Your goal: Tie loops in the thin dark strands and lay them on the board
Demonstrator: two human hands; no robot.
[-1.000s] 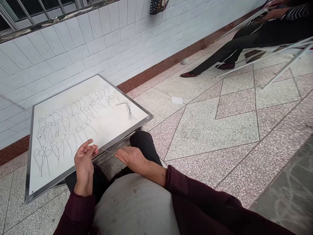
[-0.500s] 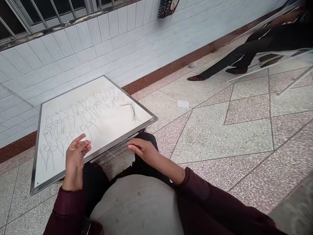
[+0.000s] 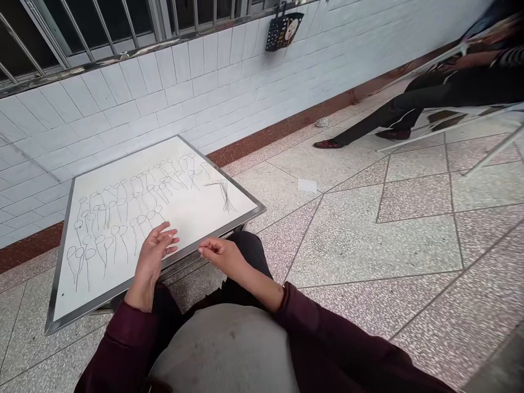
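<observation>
My left hand point(image 3: 158, 248) hovers over the near edge of the white board point(image 3: 192, 218), its fingers apart and nothing visible in them. Just to its right, my right hand point(image 3: 221, 255) is closed in a pinch above my knee. A thin wire showed at these fingers a moment earlier; against the board I can hardly make it out now. Rows of thin dark wires with looped ends point(image 3: 117, 229) lie across the board. A small bundle of straight, loopless wires point(image 3: 225, 194) rests near its right corner.
The board's metal rim point(image 3: 164, 267) stands close before my knees. A white tiled wall point(image 3: 172, 76) with a barred window runs behind it, with a patterned bag point(image 3: 282, 33) hanging there. A white card point(image 3: 307, 185) lies on the floor. Another person sits at the right, legs point(image 3: 380, 120) stretched out.
My left hand has moved right, nearer my right hand, and its pinch has loosened. My right hand has shifted slightly left. The wire visible between them before no longer shows clearly. The view has tilted slightly.
</observation>
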